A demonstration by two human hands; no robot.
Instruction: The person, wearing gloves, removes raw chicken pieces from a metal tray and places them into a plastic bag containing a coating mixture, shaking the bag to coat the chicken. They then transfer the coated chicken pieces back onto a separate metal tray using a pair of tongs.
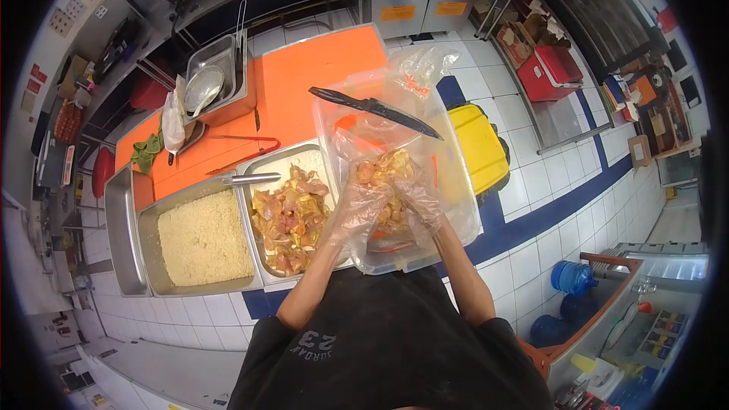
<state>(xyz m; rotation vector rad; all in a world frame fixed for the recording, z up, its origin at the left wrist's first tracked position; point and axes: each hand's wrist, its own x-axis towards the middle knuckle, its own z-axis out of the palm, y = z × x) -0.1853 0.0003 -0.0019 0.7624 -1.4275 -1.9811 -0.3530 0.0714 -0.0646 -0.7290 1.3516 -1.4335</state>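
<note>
Both my hands wear thin clear plastic gloves and are over a translucent plastic tub [467,205]. My left hand [361,205] and my right hand [418,196] grip a clump of raw marinated chicken pieces [393,168] between them. A clear plastic bag [353,151] lies around the chicken inside the tub. Across the tub, beyond my hands, rests a black knife [376,107]. Left of the tub, more raw chicken [290,216] sits on pale flour-like powder in a steel pan [327,151]. My gloved fingertips are partly hidden by the meat and plastic.
A steel pan of breadcrumb-like coating [202,239] stands further left, a metal handle [250,179] over its rim. On the orange tabletop [319,68] lie red-handled tongs [245,151] and a green cloth [147,154]. A steel container [228,85] holds a strainer. Right of the tub is a yellow lid [478,148].
</note>
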